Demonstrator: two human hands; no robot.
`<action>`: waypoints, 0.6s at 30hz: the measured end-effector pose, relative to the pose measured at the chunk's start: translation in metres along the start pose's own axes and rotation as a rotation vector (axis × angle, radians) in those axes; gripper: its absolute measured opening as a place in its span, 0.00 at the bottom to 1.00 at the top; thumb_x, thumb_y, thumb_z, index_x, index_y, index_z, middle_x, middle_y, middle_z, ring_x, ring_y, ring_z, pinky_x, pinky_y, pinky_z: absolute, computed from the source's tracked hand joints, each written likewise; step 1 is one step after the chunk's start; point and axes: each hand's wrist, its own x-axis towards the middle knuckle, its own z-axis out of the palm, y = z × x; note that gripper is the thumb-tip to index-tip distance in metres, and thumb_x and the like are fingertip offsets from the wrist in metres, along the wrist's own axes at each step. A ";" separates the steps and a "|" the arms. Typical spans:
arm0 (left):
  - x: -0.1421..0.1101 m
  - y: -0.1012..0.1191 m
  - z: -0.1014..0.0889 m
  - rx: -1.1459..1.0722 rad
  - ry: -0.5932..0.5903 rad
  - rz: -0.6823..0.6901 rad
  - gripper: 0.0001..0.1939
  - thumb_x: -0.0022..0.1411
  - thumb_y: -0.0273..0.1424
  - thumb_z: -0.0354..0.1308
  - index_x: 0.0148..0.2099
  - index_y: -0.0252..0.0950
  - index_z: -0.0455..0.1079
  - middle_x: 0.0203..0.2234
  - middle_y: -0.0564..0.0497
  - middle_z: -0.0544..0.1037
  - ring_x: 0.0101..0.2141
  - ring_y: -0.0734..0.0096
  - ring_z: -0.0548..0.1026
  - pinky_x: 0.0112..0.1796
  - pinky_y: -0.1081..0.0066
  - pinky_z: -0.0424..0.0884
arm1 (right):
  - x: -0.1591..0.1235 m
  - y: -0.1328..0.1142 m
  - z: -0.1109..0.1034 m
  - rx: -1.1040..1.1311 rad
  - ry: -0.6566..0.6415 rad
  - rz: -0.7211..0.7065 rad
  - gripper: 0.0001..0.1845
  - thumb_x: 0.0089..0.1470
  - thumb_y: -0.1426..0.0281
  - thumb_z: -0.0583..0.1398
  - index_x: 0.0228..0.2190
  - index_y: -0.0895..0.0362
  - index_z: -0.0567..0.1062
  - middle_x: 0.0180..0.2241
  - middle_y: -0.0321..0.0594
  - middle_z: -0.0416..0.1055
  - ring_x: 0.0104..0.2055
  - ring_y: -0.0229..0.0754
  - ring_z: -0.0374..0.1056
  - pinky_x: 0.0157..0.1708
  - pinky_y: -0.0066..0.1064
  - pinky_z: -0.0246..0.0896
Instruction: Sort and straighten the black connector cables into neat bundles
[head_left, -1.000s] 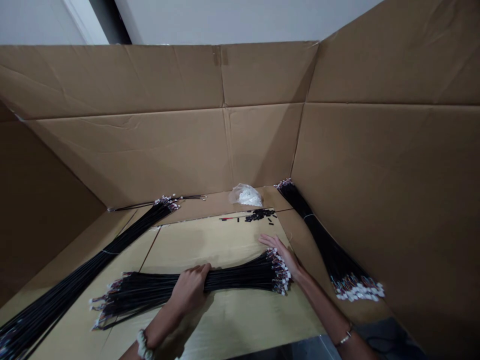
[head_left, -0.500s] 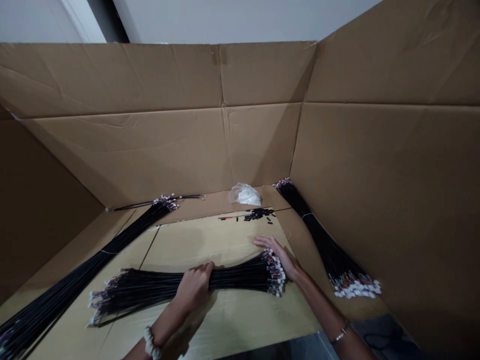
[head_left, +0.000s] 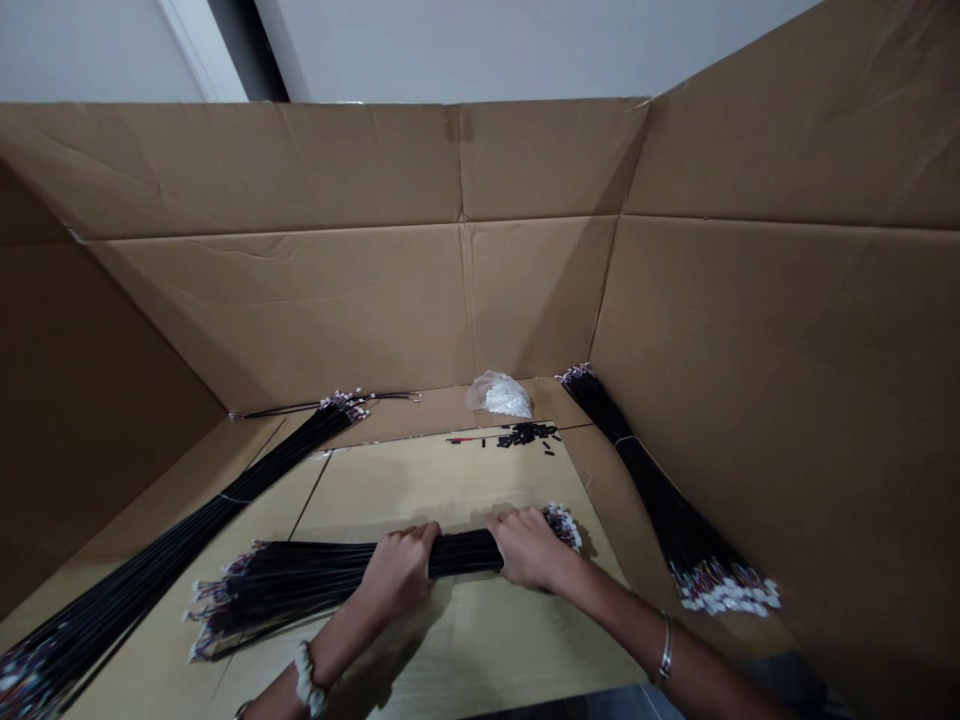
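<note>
A bundle of black cables [head_left: 315, 578] with small white and coloured connectors at both ends lies across the cardboard floor in front of me. My left hand [head_left: 401, 572] is closed round its middle. My right hand [head_left: 531, 548] is wrapped over the bundle a little further right, just short of the right-hand connector ends [head_left: 564, 524]. The two hands sit close together with a short stretch of cable showing between them.
Tall cardboard walls [head_left: 375, 300] enclose the space. A long cable bundle [head_left: 187, 525] lies along the left, another [head_left: 660, 500] along the right wall. A clear bag of white parts [head_left: 499, 395] and scattered small black pieces [head_left: 529, 434] lie at the back.
My right hand has left the connector tips, where it lay flat against them, and now grips the bundle nearer the middle. The left hand has kept its hold.
</note>
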 end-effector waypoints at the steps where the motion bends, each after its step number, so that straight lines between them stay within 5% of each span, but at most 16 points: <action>1: -0.002 -0.002 -0.001 0.000 0.000 0.009 0.20 0.52 0.20 0.52 0.49 0.35 0.66 0.43 0.41 0.78 0.46 0.53 0.76 0.43 0.64 0.68 | -0.001 0.002 0.001 -0.007 0.002 -0.008 0.22 0.49 0.74 0.57 0.48 0.62 0.72 0.41 0.54 0.76 0.43 0.56 0.73 0.40 0.39 0.63; 11: -0.026 -0.062 -0.006 0.100 -0.049 0.015 0.21 0.49 0.19 0.53 0.47 0.38 0.65 0.43 0.44 0.79 0.44 0.53 0.77 0.42 0.63 0.69 | -0.019 0.016 -0.002 -0.028 0.003 -0.014 0.19 0.52 0.75 0.54 0.46 0.61 0.73 0.41 0.53 0.77 0.43 0.55 0.73 0.38 0.36 0.59; 18: -0.033 -0.110 0.015 0.041 0.053 0.050 0.16 0.52 0.24 0.56 0.45 0.40 0.66 0.40 0.45 0.78 0.43 0.57 0.76 0.44 0.64 0.68 | -0.031 0.032 0.002 -0.032 -0.010 0.009 0.19 0.49 0.76 0.56 0.44 0.61 0.74 0.41 0.52 0.77 0.43 0.54 0.73 0.38 0.36 0.59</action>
